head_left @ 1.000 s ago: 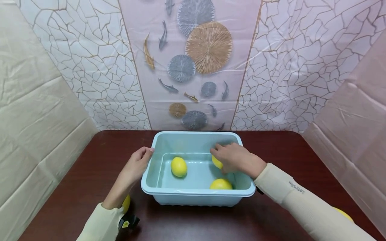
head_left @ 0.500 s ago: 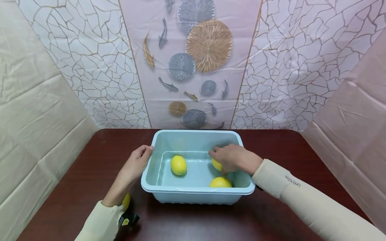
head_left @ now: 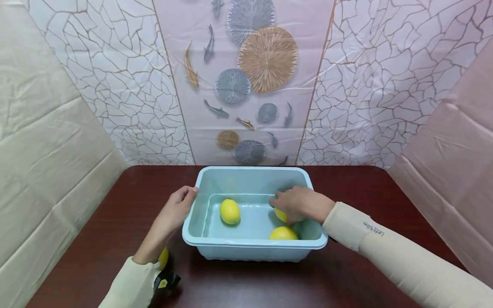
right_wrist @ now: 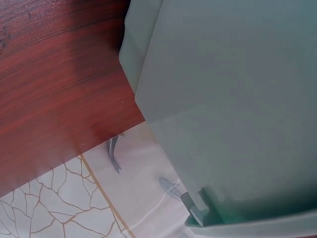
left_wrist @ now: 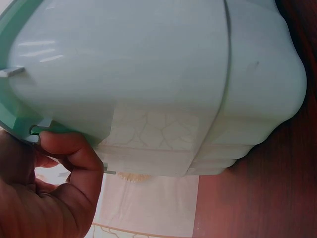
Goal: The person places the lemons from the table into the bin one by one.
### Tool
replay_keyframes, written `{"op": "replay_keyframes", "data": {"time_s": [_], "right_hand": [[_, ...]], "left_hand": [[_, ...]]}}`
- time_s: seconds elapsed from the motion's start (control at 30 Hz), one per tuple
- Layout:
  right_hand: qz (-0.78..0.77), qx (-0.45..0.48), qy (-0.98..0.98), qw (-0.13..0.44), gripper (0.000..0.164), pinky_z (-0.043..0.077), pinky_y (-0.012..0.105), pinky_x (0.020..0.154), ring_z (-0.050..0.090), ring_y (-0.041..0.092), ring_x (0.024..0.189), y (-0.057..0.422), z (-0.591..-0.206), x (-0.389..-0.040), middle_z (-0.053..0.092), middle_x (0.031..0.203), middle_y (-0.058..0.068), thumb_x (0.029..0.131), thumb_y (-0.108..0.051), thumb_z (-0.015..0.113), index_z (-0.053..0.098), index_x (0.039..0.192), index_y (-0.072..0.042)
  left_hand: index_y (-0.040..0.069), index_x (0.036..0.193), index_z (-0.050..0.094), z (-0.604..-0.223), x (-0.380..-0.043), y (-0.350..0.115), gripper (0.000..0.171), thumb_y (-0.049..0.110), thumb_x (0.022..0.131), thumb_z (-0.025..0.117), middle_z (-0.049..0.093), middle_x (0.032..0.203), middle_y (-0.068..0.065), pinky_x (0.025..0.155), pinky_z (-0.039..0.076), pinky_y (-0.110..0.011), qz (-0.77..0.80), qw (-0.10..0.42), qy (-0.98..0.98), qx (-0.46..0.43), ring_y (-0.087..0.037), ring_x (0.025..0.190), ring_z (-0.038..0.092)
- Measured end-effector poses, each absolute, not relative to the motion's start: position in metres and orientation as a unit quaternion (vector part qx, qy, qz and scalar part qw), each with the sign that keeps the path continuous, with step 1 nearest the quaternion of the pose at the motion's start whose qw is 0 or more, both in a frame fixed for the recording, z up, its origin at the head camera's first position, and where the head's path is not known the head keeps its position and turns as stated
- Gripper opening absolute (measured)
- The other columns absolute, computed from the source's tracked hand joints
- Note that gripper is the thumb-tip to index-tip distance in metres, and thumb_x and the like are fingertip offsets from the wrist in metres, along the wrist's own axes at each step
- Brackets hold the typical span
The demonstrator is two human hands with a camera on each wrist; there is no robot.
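Observation:
A light blue plastic basin (head_left: 254,243) stands on the table in the head view. My left hand (head_left: 175,209) grips its left rim; in the left wrist view the thumb and curled fingers of that hand (left_wrist: 69,183) pinch the rim's edge. Inside the basin, my right hand (head_left: 302,204) holds a yellow lemon (head_left: 280,215), mostly hidden under the fingers. Just in front of it lies another lemon (head_left: 283,233), partly behind the near wall. A third lemon (head_left: 230,211) rests on the basin floor at the left. The right wrist view shows only the basin's outer wall (right_wrist: 233,114).
Beside my left forearm another yellow lemon (head_left: 163,258) is partly hidden, near a black strap piece (head_left: 168,281) at the wrist. The dark red wooden table (head_left: 246,284) ends at a patterned backdrop (head_left: 246,128), with pale cloth at both sides.
My right hand and its lemon have shifted slightly toward the near right. The right forearm now covers a yellow thing seen earlier at the table's right. My left hand stays on the rim.

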State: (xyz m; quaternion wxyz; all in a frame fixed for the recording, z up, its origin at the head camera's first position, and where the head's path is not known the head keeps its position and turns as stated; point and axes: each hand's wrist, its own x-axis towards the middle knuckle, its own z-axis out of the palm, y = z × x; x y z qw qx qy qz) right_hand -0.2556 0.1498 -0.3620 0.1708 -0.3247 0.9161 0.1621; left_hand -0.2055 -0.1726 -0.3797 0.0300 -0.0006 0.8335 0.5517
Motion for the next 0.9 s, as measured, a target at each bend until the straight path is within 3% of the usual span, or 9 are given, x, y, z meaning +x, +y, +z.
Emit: {"op": "replay_keyframes", "data": {"time_s": [0.27,0.9], "right_hand": [[0.130,-0.305,0.924,0.189,0.061,0.055,0.043,0.082,0.058,0.023,0.083,0.1489,-0.3618,-0.2566,0.059,0.115,0.007,0.087,-0.033,0.086,0.058,0.139,-0.017],[0.133,-0.312,0.920,0.199,0.049,0.055,0.043,0.087,0.058,0.023,0.085,0.1489,-0.3627,-0.2545,0.059,0.112,0.005,0.092,-0.022,0.083,0.060,0.135,-0.021]], "left_hand": [[-0.004,0.126,0.059,-0.3809,-0.2071,-0.1722,0.043,0.035,0.115,0.045,0.063,0.104,-0.020,0.068,0.057,-0.029,0.557,0.030,0.830,-0.002,-0.025,0.084,0.065],[-0.004,0.125,0.060,-0.3823,-0.2072,-0.1732,0.042,0.034,0.115,0.044,0.064,0.105,-0.020,0.069,0.057,-0.029,0.554,0.024,0.832,-0.002,-0.022,0.083,0.065]]}}
